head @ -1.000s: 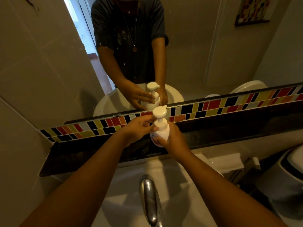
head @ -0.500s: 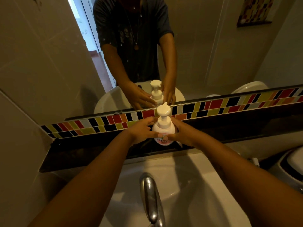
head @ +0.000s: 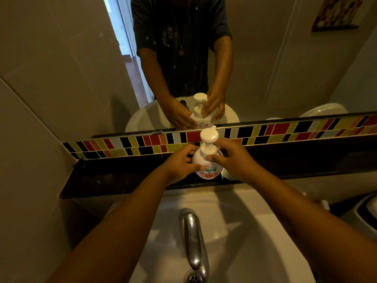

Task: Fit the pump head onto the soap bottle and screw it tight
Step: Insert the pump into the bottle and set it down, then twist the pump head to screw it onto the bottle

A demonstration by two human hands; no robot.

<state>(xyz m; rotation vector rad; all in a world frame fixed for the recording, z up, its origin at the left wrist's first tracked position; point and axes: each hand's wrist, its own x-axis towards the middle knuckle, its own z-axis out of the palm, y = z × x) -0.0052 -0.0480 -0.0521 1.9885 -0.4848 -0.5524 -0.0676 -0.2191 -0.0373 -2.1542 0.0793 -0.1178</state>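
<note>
From the head view, our soap bottle (head: 207,166) stands on the dark shelf (head: 122,180) below the mirror, pump head (head: 209,136) seated; a crooked thread could leave it loose or tip the bottle into the sink (head: 244,231). Our left hand (head: 180,163) cups the body with curled fingers; our right hand (head: 231,158) reaches in, fingers half-spread, fingertips touching the collar.

Soap bottle (head: 207,166) upright on dark ledge (head: 126,180) below the mirror (head: 265,68), pump head (head: 209,136) seated on top. Left hand (head: 179,163) against the bottle's left side, thumb on the label. Right hand (head: 232,158) at the right side, fingers loosely curled at the shoulder. Chrome tap (head: 193,242) near, over white basin (head: 255,231).
</note>
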